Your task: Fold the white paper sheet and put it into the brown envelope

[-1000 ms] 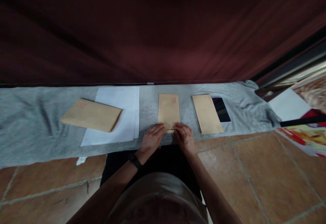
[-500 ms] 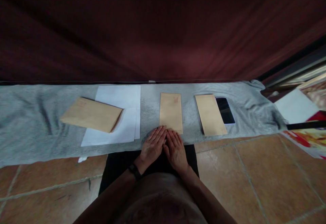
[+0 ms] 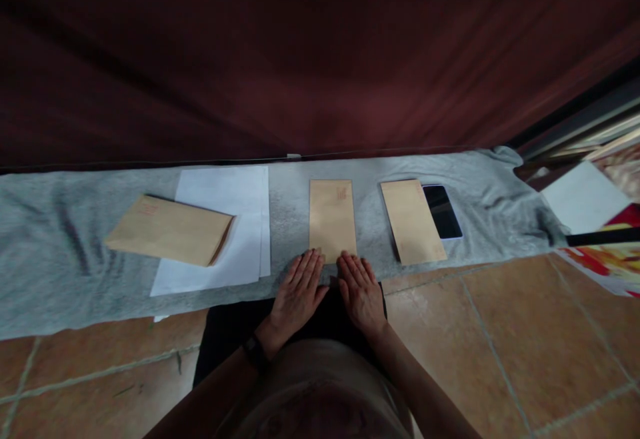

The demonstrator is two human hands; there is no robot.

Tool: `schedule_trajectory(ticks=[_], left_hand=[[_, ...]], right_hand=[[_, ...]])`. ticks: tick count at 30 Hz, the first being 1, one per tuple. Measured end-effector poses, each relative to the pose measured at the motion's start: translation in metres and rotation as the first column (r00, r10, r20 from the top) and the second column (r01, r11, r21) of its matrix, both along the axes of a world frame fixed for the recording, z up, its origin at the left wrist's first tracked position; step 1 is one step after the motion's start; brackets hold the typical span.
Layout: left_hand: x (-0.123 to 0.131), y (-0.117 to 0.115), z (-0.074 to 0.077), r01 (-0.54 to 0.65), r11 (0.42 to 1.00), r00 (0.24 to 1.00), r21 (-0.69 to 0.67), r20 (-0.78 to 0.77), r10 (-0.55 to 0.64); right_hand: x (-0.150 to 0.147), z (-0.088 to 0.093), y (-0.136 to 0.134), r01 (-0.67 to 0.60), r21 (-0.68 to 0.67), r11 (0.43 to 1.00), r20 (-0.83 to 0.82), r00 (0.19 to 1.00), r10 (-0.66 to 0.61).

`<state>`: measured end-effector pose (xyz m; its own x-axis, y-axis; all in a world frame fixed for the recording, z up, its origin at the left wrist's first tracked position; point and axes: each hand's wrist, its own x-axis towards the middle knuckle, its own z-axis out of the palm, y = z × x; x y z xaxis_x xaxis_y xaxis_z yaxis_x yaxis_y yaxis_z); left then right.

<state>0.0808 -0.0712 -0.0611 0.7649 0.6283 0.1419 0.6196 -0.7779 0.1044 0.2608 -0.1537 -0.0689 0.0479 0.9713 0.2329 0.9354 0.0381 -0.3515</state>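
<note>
The middle envelope [image 3: 331,219] is laid flat, ending just inside the worktop's [image 3: 290,202] near edge, its near corners covered by left hand [image 3: 296,294] and right hand [image 3: 364,298], fingers [image 3: 307,268] extended, nothing grasped, and flattening is judged mostly done, withdrawal outstanding.

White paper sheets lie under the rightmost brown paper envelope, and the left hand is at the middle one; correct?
No: the head view shows white paper sheets under the leftmost brown paper envelope; the left hand is at the middle one.
</note>
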Motion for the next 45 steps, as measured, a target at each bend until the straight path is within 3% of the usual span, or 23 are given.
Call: schedule_trajectory(ticks=[6, 11, 17, 26, 33, 39, 45], left_hand=[[0.024, -0.007, 0.006, 0.042, 0.994, 0.999, -0.097, 0.009, -0.041], [0.041, 0.006, 0.012, 0.132, 0.981, 0.990, -0.145, 0.070, -0.123], [0.056, 0.049, 0.007, 0.098, 0.986, 0.995, -0.134, 0.044, -0.093], [0.099, 0.129, -0.003, 0.087, 0.994, 0.995, -0.066, 0.057, -0.083], [0.128, 0.163, -0.008, 0.069, 0.992, 0.997, -0.108, 0.040, -0.065], [0.133, 0.166, -0.008, 0.078, 0.990, 0.996, -0.121, 0.044, -0.073], [0.113, 0.137, -0.005, 0.162, 0.982, 0.986, -0.101, 0.053, -0.157]], right_hand=[[0.006, 0.000, -0.005, 0.006, 0.010, 1.000, -0.003, 1.000, -0.006], [0.006, 0.001, -0.005, 0.010, 0.014, 1.000, -0.015, 1.000, -0.010], [0.005, 0.000, -0.005, 0.016, 0.011, 1.000, -0.035, 0.999, -0.015], [0.004, 0.003, -0.004, 0.024, 0.014, 1.000, -0.027, 0.999, -0.023], [0.003, 0.003, -0.004, 0.040, 0.018, 0.999, -0.033, 0.999, -0.040], [0.003, 0.002, -0.004, 0.044, 0.020, 0.999, -0.026, 0.999, -0.044], [0.003, 0.001, -0.003, 0.045, 0.029, 0.999, -0.030, 0.999, -0.044]])
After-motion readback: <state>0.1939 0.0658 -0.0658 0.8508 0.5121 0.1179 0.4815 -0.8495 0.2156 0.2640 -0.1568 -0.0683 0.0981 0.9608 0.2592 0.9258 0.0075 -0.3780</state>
